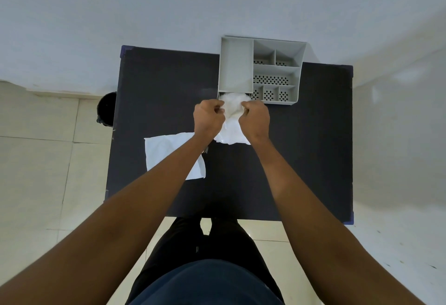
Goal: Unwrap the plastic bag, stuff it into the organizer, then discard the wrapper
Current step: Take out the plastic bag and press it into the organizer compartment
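Observation:
A crumpled white plastic bag [233, 111] is bunched between both fists just in front of the grey organizer [235, 63], its upper part touching the organizer's near edge. My left hand [208, 116] grips the bag's left side. My right hand [255, 117] grips its right side. The bag's lower part [233, 136] hangs onto the dark table. A flat white wrapper [166, 152] lies on the table to the left, partly under my left forearm.
The dark table [301, 148] stands against a pale wall. The organizer has one long compartment and several small perforated ones. A black round bin [107, 109] sits on the tiled floor left of the table. My legs stand at the near edge.

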